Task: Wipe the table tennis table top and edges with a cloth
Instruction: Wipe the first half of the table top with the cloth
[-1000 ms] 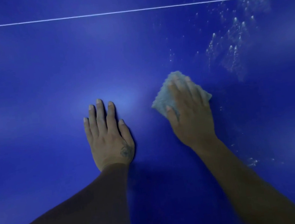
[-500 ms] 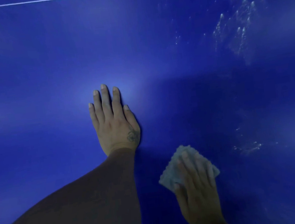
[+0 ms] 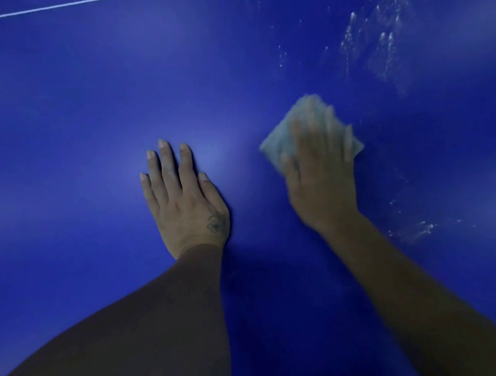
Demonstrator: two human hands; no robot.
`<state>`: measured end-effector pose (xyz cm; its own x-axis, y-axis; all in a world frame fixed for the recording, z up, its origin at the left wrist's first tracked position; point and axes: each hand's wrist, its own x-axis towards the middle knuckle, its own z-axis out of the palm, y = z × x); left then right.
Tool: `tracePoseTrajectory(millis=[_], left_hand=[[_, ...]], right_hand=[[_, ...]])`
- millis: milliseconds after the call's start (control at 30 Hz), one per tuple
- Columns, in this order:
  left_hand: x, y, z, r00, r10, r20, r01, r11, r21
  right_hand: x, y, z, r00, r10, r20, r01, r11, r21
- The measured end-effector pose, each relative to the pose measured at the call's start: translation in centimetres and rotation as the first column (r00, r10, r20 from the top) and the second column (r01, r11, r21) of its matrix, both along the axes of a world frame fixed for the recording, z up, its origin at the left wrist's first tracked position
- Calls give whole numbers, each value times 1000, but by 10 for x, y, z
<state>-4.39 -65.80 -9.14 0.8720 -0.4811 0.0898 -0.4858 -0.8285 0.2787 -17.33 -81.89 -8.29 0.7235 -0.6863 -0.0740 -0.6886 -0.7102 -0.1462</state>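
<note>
Head view, read from left to right. We look down on the blue top of the bench [image 3: 47, 118], which fills nearly the whole frame. A thin white line [image 3: 95, 0] crosses its far part, from the upper left edge toward the upper centre.

Left of centre, the left hand [image 3: 185, 201] lies palm down on the bench, with its fingers straight, close together and pointing up the frame; it holds nothing. We note a small dark tattoo [image 3: 215, 222] on the back of this hand, near the base of the thumb. It is the only mark in the frame, and its design is too small to make out. The left forearm [image 3: 163, 321] runs down to the lower left corner.

Right of centre, the pale, folded cloth [image 3: 281, 140] lies flat on the bench, well apart from the left hand. The right hand [image 3: 321, 179] presses down on it with spread, straight fingers, the thumb at the cloth's left edge. The hand covers the near part of the cloth, and both are blurred. The right forearm [image 3: 422, 291] runs to the lower right corner.

In the upper right, white specks and streaks [image 3: 383, 33] lie scattered on the surface. We see a smaller patch of specks [image 3: 418, 230] at the right, below the level of the cloth.
</note>
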Motion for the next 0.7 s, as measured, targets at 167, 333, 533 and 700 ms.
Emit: tracePoseTrajectory(millis=[167, 333, 533, 700], left_hand=[[0, 0, -2, 1000, -2, 9, 2, 1000, -15], [0, 1, -2, 1000, -6, 20, 6, 1000, -6], [0, 0, -3, 1000, -1, 22, 1, 1000, -22], [0, 0, -5, 1000, 0, 13, 1, 1000, -14]], right_hand=[[14, 2, 4, 980, 196, 30, -197, 980, 8], [75, -45, 15, 963, -220, 153, 195, 966, 168], [73, -53, 7, 989, 32, 147, -40, 998, 51], [69, -73, 15, 981, -182, 60, 181, 983, 21]])
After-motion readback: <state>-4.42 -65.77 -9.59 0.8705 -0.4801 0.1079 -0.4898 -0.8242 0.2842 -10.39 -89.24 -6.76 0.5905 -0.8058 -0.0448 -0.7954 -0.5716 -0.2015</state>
